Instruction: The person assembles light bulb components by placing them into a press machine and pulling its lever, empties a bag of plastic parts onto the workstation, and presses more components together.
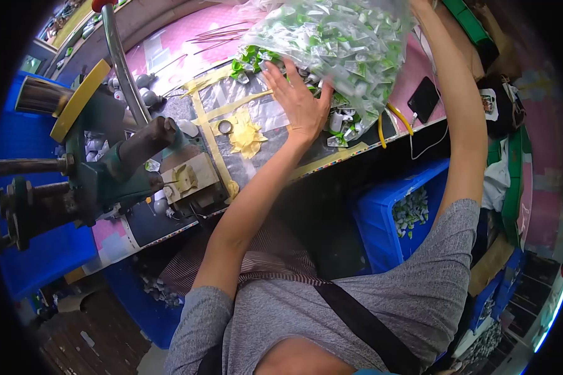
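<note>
The left hand (299, 105), fingers spread, lies against the clear plastic bag (360, 53) of green-and-white parts on the tabletop (413, 72); a low, flat palm best keeps loose pieces together. The right hand seems beyond the frame, its grip impossible to tell

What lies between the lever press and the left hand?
Head view: a small round object and a ragged yellow patch on the taped worktop.

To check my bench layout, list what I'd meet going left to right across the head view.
Red-knobbed metal lever, small round piece on the bench, left hand with fingers spread, black phone.
</note>
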`<state>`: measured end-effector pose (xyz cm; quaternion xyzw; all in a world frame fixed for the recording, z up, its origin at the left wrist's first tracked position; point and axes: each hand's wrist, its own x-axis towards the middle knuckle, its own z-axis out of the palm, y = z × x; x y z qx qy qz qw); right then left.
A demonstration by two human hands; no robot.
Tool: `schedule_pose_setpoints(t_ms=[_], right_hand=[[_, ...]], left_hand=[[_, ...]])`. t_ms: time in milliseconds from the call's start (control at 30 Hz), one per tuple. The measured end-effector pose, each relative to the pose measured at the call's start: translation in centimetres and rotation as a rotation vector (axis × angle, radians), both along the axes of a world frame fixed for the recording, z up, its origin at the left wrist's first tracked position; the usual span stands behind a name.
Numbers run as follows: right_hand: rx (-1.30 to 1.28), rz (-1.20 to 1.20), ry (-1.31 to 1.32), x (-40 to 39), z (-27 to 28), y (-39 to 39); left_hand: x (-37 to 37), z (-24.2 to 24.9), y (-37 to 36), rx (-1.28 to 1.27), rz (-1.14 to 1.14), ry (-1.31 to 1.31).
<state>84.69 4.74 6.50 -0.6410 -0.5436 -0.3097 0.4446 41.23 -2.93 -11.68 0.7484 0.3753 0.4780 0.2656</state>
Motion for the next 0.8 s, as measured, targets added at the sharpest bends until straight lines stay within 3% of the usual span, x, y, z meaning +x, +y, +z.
schedule_pose_setpoints(t_ms=[133, 233, 300, 400, 533, 733, 800], right_hand=[[-0.223, 0.024, 0.189, -18.9, -2.1, -8.5], [-0.37, -0.016, -0.066, -30.9, -5.5, -14.4], [-0.269, -0.058, -0.269, -35.0, -8.2, -16.0], [-0.237, -0.129, -0.218, -32.5, -11.4, -16.8], [-0.067, 0.108, 0.699, -28.4, -12.4, -16.2], [0.12, 0.24, 0.889, -28.1, -13.2, -15.3], [0.171, 0.252, 0.944, -27.9, -13.5, -15.2]], left_hand=[[-0.2, -0.1, 0.3, -0.058, -0.022, -0.038], [0.0, -0.5, 0.5, -0.069, -0.022, -0.171], [-0.2, -0.5, 0.6, -0.108, -0.028, -0.257], [-1.0, 0.0, 0.1, -0.198, -0.049, -0.323], [-2.7, 0.6, 0.3, -0.126, -0.02, -0.324], [-0.9, 4.3, 6.5, 0.131, 0.085, -0.087], [0.2, 3.6, 9.6, 0.33, 0.003, -0.022]])
